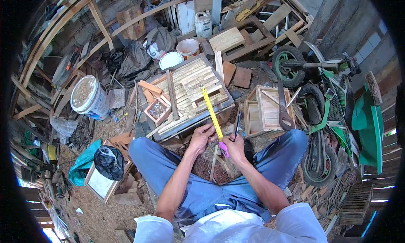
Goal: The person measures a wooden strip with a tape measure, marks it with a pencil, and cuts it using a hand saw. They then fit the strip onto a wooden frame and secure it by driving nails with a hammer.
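Note:
A yellow tape measure blade (pixel 210 105) stretches from my hands up to a small slatted wooden panel (pixel 198 83) lying on the workbench. Its pink case (pixel 223 149) shows at my right hand (pixel 234 146), which is closed around it. A dark pencil or pen (pixel 238 122) also sticks up from that hand's fingers. On the blade's left side, my left hand (pixel 201 138) is closed, fingers curled with their tips against the blade's edge. Both hands are between my knees, at the near edge of the workbench (pixel 190 127).
On the bench stand a wooden box of small bits (pixel 158 109) and a dark wooden bar (pixel 172 95). Right of it are a slatted crate (pixel 268 114) and a handsaw (pixel 285 116). A small green motorbike (pixel 325 103) stands further right; a white bucket (pixel 89 97) is left.

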### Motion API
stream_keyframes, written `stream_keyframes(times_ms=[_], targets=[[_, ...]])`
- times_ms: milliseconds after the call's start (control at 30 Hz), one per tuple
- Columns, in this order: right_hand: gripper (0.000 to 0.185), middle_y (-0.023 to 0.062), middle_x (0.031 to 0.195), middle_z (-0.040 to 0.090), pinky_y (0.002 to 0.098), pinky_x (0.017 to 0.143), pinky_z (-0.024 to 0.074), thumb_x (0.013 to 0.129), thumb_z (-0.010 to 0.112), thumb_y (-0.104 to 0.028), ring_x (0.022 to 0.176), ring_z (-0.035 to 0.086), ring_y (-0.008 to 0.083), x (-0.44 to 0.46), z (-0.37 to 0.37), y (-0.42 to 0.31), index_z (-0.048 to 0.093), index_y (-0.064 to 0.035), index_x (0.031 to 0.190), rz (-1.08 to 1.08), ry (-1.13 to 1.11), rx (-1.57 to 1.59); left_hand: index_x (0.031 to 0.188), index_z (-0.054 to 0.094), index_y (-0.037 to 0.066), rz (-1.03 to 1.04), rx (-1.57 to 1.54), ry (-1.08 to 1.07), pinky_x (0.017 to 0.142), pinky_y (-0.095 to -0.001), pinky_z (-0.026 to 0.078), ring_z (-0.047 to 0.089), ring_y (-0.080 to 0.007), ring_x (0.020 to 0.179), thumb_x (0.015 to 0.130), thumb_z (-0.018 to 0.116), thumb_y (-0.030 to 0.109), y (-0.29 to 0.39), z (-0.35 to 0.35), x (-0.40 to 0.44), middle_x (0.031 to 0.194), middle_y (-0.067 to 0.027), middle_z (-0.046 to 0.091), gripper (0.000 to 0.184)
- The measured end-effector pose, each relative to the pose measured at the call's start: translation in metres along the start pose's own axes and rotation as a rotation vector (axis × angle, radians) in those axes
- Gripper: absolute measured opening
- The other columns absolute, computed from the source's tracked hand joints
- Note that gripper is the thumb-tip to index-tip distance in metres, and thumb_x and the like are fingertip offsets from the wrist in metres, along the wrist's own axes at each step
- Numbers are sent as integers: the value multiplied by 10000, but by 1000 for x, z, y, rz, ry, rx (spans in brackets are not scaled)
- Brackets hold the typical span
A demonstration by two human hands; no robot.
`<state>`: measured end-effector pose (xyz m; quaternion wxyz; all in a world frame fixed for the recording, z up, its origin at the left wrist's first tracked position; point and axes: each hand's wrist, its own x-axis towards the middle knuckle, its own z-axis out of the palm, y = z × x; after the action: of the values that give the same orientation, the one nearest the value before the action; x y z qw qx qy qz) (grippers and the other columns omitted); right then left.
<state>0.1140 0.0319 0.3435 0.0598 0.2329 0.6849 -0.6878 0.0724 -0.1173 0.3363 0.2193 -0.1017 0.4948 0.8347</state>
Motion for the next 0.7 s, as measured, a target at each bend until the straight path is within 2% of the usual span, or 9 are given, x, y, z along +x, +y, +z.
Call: stream_keyframes(times_ms=[100, 200, 300, 500, 600, 700], targets=[[254, 32, 747, 600, 267, 593, 456, 766, 717, -129, 667, 544, 88, 2, 0, 3, 472, -64, 788, -10, 15, -64, 1321, 533, 8, -13, 23, -22, 656, -225, 477, 600, -115, 823, 985, 543, 166, 1, -3, 1, 1068, -57, 643, 371], [248, 38, 751, 608, 265, 568, 460, 768, 709, -125, 648, 556, 87, 1, 2, 1, 471, -60, 798, 2, 9, 27, 1307, 541, -1, 10, 16, -5, 659, -235, 474, 601, -126, 829, 985, 542, 174, -3, -3, 3, 1092, -69, 645, 367], [244, 41, 747, 609, 272, 549, 463, 766, 704, -125, 625, 558, 90, -6, 1, -12, 474, -55, 814, -37, 33, -37, 1313, 530, -4, 57, 42, -89, 723, -248, 505, 631, -172, 906, 989, 531, 174, -3, -7, 4, 1134, -95, 639, 370], [273, 60, 729, 603, 284, 553, 468, 750, 716, -157, 620, 565, 108, 3, 3, 5, 480, -39, 819, -94, 89, -86, 1362, 469, 2, 36, 31, -47, 910, -328, 522, 639, -275, 1054, 994, 512, 205, -1, -3, 0, 1213, -128, 618, 422], [270, 69, 726, 600, 293, 562, 471, 747, 713, -163, 631, 569, 118, 3, 2, 5, 491, -28, 820, -65, 91, -95, 1329, 499, 3, -16, -43, -61, 884, -310, 518, 642, -245, 1053, 986, 521, 229, 3, -7, 3, 1207, -125, 627, 411], [270, 96, 738, 620, 328, 606, 484, 741, 711, -167, 659, 599, 160, 4, 3, 5, 508, -12, 830, -83, 108, -135, 1280, 529, -7, 38, 75, -8, 831, -274, 510, 652, -195, 1026, 947, 588, 193, 13, 8, -7, 1163, -116, 654, 393]])
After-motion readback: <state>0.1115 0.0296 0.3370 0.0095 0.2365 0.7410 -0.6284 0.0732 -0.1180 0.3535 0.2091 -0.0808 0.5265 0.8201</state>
